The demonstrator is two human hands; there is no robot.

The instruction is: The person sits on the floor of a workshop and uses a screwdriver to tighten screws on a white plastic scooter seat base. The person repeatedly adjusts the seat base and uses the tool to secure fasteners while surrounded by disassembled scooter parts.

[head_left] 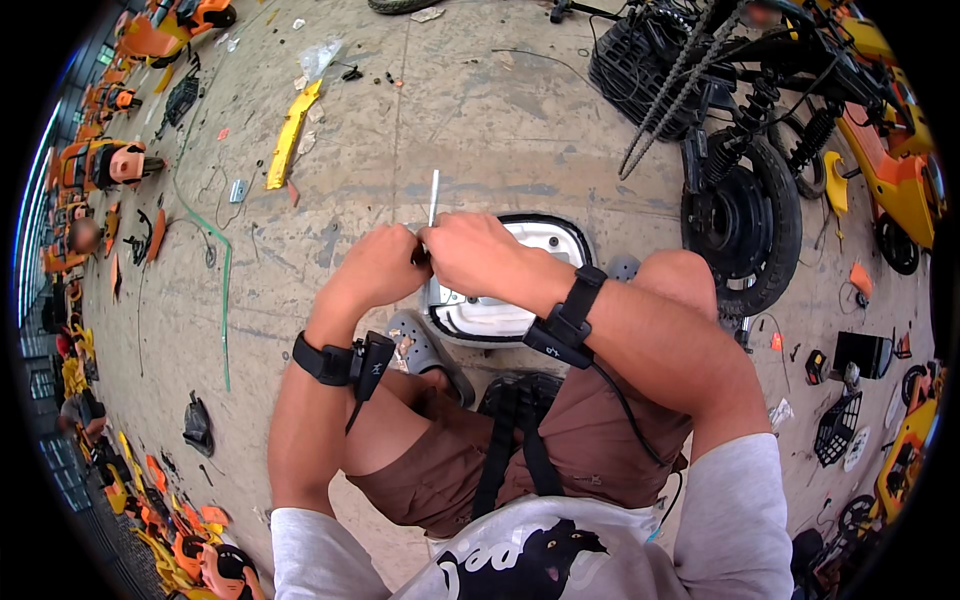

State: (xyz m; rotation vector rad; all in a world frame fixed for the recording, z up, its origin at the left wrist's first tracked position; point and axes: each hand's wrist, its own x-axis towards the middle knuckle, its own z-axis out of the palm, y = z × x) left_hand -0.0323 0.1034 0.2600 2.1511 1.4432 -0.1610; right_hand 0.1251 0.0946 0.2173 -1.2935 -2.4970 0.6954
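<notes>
My left hand and my right hand are closed and meet in front of me, knuckles up. A thin silver metal bar sticks out beyond the fingers of my right hand, pointing away from me. Something small and dark shows between the two hands, mostly covered by the fingers. Under and beside my right hand lies a white, shell-shaped part with a black rim, its hollow side up, like the underside of a scooter seat. My right forearm hides some of it.
A partly stripped scooter with a black wheel and hanging chain stands at the right. A yellow strip, a green strap and a black bag-like item lie on the concrete. Orange scooters line the left.
</notes>
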